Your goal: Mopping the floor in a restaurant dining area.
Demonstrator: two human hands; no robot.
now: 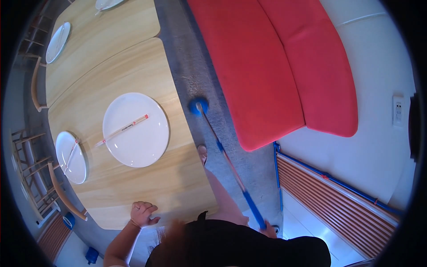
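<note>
My right hand (pixel 268 230) is closed around the blue grip at the upper end of a mop handle (pixel 231 167). The long pole slants away across the grey floor to a round blue mop head (pixel 194 107), which lies on the floor between the table and the red bench. At the near edge of the wooden table (pixel 178 187) rests my left hand (pixel 143 214), empty, its fingers loosely bent and the thumb apart. Beyond it on the tabletop are a large white plate (pixel 133 147) with wrapped chopsticks (pixel 122 130) across it and a smaller-looking plate (pixel 71 164).
A red cushioned bench (pixel 267 80) lines the right side. Slatted wooden panelling (pixel 329 191) and blue pipes (pixel 329 176) stand at the lower right. Wooden chairs (pixel 58 191) flank the table's left. Another plate (pixel 58 42) sits farther along. My foot (pixel 202 152) shows beside the table.
</note>
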